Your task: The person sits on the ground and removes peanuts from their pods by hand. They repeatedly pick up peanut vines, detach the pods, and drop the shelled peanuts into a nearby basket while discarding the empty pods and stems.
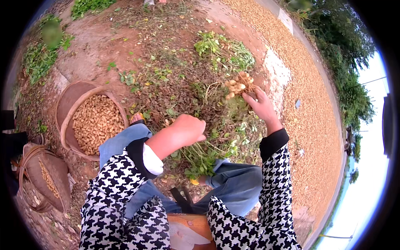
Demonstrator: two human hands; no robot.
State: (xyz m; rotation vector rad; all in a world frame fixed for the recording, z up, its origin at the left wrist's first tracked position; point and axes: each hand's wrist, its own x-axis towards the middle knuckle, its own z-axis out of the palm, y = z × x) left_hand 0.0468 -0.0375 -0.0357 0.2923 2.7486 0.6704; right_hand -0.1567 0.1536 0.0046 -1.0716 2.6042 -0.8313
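Observation:
At the right, my right hand (260, 104) pinches a peanut plant by its root end. A cluster of pale peanut pods (236, 87) and thin brown roots sticks out past the fingertips. My left hand (187, 128) hovers over the leaf litter with its back to me and its fingers curled. Its palm is hidden, so I cannot tell if anything is inside. Below it, green peanut foliage (201, 161) lies between my legs. A wicker basket (64, 132) lined with brown material stands by my left leg, partly filled with loose peanuts (98, 123).
Another basket (47, 178) with some peanuts sits at the lower left, near a person in dark clothing (14, 153). Peanuts (315, 131) spread over the ground along the right. Uprooted plants (226, 51) lie ahead. Trees (340, 40) line the right edge.

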